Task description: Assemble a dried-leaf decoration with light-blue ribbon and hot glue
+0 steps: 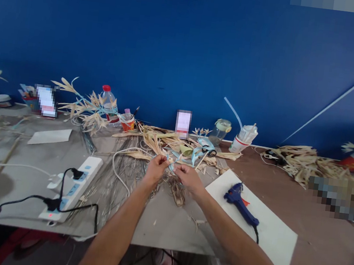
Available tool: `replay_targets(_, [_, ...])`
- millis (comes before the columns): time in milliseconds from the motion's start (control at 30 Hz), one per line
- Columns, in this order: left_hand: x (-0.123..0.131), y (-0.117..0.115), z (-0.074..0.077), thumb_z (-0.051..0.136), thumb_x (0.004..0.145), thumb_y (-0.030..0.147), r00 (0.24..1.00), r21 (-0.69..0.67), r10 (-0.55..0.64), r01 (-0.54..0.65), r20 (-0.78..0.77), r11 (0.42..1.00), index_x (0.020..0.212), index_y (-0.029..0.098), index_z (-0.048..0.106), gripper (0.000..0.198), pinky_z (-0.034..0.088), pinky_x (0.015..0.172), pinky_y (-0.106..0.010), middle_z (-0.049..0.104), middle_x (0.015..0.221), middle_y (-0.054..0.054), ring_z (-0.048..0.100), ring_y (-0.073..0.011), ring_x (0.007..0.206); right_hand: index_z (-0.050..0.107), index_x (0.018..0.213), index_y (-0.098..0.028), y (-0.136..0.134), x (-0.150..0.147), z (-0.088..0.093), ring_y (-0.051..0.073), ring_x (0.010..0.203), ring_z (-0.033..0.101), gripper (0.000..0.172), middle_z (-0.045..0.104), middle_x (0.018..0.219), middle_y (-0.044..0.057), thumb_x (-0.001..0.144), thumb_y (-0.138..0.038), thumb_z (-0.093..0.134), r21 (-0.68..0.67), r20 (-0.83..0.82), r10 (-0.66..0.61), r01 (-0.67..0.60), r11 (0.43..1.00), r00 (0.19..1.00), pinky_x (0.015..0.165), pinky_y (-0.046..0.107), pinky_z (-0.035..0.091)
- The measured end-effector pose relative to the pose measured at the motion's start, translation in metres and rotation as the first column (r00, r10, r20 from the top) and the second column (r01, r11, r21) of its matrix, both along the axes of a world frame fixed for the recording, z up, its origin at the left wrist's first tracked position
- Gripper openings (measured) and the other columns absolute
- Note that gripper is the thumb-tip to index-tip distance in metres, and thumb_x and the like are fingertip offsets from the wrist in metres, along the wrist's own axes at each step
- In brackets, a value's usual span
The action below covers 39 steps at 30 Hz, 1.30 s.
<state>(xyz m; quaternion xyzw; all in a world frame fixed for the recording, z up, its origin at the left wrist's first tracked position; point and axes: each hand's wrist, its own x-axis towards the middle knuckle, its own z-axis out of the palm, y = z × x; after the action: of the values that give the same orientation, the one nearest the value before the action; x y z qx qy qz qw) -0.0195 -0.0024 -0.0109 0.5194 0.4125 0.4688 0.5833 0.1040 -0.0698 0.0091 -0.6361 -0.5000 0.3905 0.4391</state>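
My left hand (156, 168) and my right hand (188, 177) meet over the middle of the table, fingertips pinched. Between them is a small pale husk piece with a light blue strip (171, 165); my fingers cover part of it. Each hand appears to grip one side. Dry corn husks (150, 140) lie spread just beyond my hands. Crumpled brownish husk scraps (176, 192) sit right below them. Close behind my right hand are black-handled scissors (209, 150) and loose light blue strips (196, 155).
A blue hot glue gun (241, 204) rests on a white board (275, 237) at right. At left lies a power strip (75, 189) with plugs and black cords. Thin wires (117, 172) cover the table beside it. A bottle (108, 104), cups and husk flowers (94, 111) stand behind.
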Motion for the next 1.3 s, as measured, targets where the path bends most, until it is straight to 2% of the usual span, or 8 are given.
replay_targets(133, [-0.004,0.008,-0.005,0.061,0.061,0.024,0.998,0.026,0.055,-0.054,-0.035,0.998,0.065,0.016,0.053,0.012,0.032,0.055,-0.022,0.048,0.056,0.006,0.039,-0.0085,0.053,0.049,0.059,-0.018,-0.019,0.007,0.024,0.009,0.05,0.034,0.023,0.038,0.051,-0.007,0.068,-0.038,0.057,-0.119,0.115,0.21,-0.196,0.973,0.971,0.048,0.023,0.024])
replay_targets(333, [-0.006,0.014,-0.008,0.06,0.062,0.02,0.991,0.075,0.078,-0.07,-0.109,0.995,0.063,0.017,0.054,0.007,0.033,0.057,-0.023,0.05,0.055,0.005,0.042,-0.0098,0.054,0.058,0.067,-0.016,-0.05,0.033,0.082,0.011,0.058,0.042,0.016,0.049,0.06,-0.004,0.072,-0.031,0.058,-0.158,0.346,0.476,-0.45,0.879,0.808,0.053,0.022,0.027])
replay_targets(500, [-0.004,0.007,-0.001,0.062,0.059,0.016,0.985,0.109,0.013,0.007,-0.174,0.994,0.058,0.017,0.054,0.008,0.03,0.055,-0.023,0.047,0.051,0.006,0.039,-0.0095,0.052,0.064,0.076,-0.017,-0.045,0.052,0.117,0.012,0.059,0.045,0.015,0.054,0.065,-0.002,0.074,-0.031,0.058,-0.085,0.536,0.341,-0.353,0.932,0.772,0.055,0.023,0.029])
replay_targets(667, [0.0,-0.003,0.004,0.062,0.059,0.015,0.978,0.12,-0.095,0.119,-0.188,0.986,0.058,0.017,0.055,0.007,0.029,0.055,-0.022,0.047,0.053,0.006,0.04,-0.0094,0.054,0.064,0.069,-0.016,-0.005,0.061,0.129,0.01,0.052,0.04,0.018,0.049,0.054,-0.003,0.071,-0.032,0.057,0.071,0.616,0.088,-0.167,0.983,0.783,0.052,0.024,0.027])
replay_targets(900, [0.0,-0.007,0.006,0.063,0.061,0.022,0.963,0.094,-0.244,0.255,-0.114,0.962,0.061,0.017,0.051,0.013,0.03,0.055,-0.022,0.044,0.054,0.007,0.038,-0.0081,0.053,0.065,0.063,-0.014,0.057,0.086,0.093,0.013,0.056,0.049,0.019,0.054,0.053,-0.001,0.069,-0.03,0.056,0.024,0.65,-0.086,0.093,0.995,0.755,0.053,0.023,0.033])
replay_targets(1100, [-0.004,-0.011,0.014,0.073,0.058,0.03,0.919,-0.032,-0.343,0.355,0.193,0.934,0.067,0.017,0.053,0.026,0.029,0.052,-0.021,0.048,0.056,0.006,0.04,-0.0064,0.051,0.07,0.079,-0.014,0.061,0.077,0.035,0.025,0.08,0.06,0.022,0.066,0.083,0.012,0.068,-0.03,0.061,-0.025,0.704,-0.105,0.172,0.985,0.703,0.07,0.033,0.044])
replay_targets(1200, [-0.006,-0.011,0.015,0.077,0.056,0.03,0.914,-0.096,-0.287,0.326,0.286,0.941,0.067,0.017,0.053,0.03,0.03,0.05,-0.02,0.05,0.056,0.006,0.042,-0.0058,0.048,0.06,0.114,-0.016,0.043,0.061,0.016,0.034,0.114,0.046,0.043,0.053,0.123,0.017,0.071,-0.023,0.057,0.137,0.74,-0.232,0.196,0.971,0.632,0.093,0.047,0.034])
replay_targets(1300, [-0.005,-0.009,0.016,0.08,0.052,0.029,0.911,-0.132,-0.253,0.308,0.324,0.942,0.065,0.016,0.053,0.033,0.03,0.049,-0.02,0.05,0.055,0.006,0.042,-0.0052,0.047,0.059,0.114,-0.016,0.02,0.046,0.006,0.03,0.119,0.042,0.042,0.051,0.125,0.015,0.073,-0.018,0.052,0.46,0.658,-0.389,0.065,0.886,0.644,0.1,0.048,0.03])
